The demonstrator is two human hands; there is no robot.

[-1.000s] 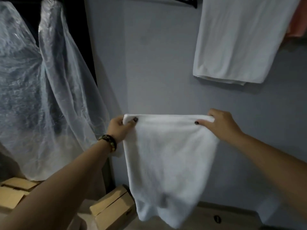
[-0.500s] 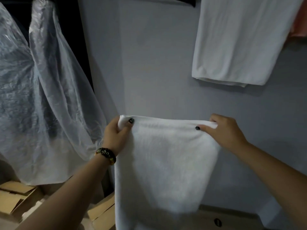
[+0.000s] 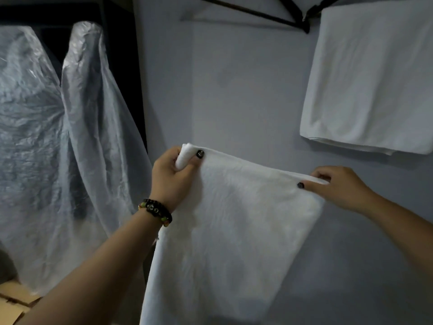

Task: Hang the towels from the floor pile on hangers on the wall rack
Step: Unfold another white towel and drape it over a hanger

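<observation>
A white towel point(image 3: 229, 231) hangs folded in front of the grey wall, stretched between both hands along its top edge. My left hand point(image 3: 172, 178) grips the bunched upper left corner, thumb on the front. My right hand point(image 3: 337, 190) pinches the upper right corner, which sits lower than the left one. Above, a black wall rack point(image 3: 262, 12) runs along the top of the view. A second white towel point(image 3: 372, 83) hangs folded at the upper right, just right of the rack's black brace.
Clear plastic covers point(image 3: 54, 141) drape over items hanging at the left, in front of a dark opening. Cardboard boxes point(image 3: 11, 303) lie on the floor at the lower left. The grey wall point(image 3: 234, 90) is close behind the towel.
The view has tilted up, bringing the black rack into sight. Both hands have lifted the towel, and its top edge now slopes down toward the right hand.
</observation>
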